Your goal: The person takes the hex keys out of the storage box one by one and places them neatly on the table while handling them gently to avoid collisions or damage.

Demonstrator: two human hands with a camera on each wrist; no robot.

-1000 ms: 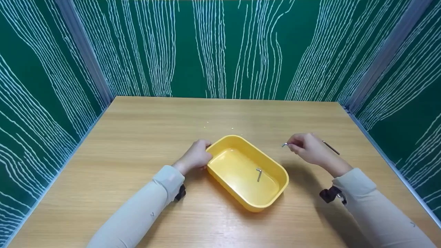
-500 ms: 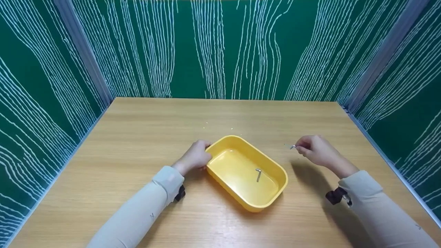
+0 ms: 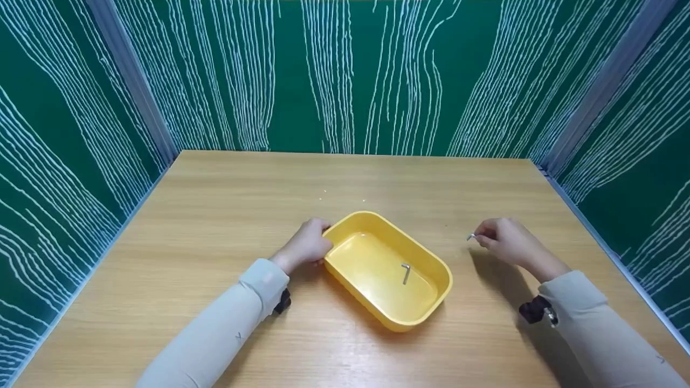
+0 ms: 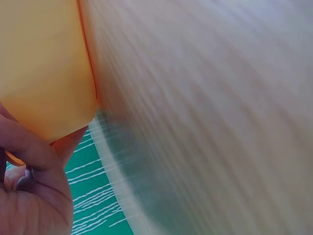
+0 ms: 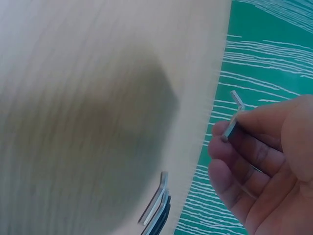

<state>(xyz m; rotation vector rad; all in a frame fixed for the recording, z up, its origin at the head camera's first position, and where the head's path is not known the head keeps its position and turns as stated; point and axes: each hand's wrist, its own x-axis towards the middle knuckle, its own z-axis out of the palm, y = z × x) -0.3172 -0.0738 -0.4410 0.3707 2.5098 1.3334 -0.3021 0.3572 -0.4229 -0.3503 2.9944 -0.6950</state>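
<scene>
A yellow plastic bin stands at an angle on the table, and one L-shaped hex key lies on its floor. My left hand grips the bin's far left corner; in the left wrist view curled fingers meet the yellow wall. To the right of the bin, above the table, my right hand pinches a small silver hex key between thumb and fingertips, its short bent end sticking out. More hex keys lie together on the table in the right wrist view; the right hand hides them in the head view.
The wooden table is enclosed by green walls with white wavy lines, at the back and both sides. A few tiny pale specks lie behind the bin.
My right hand has moved right and a little nearer with its hex key, away from the bin. It now covers the dark rod seen beside it earlier. The left hand and bin stay put.
</scene>
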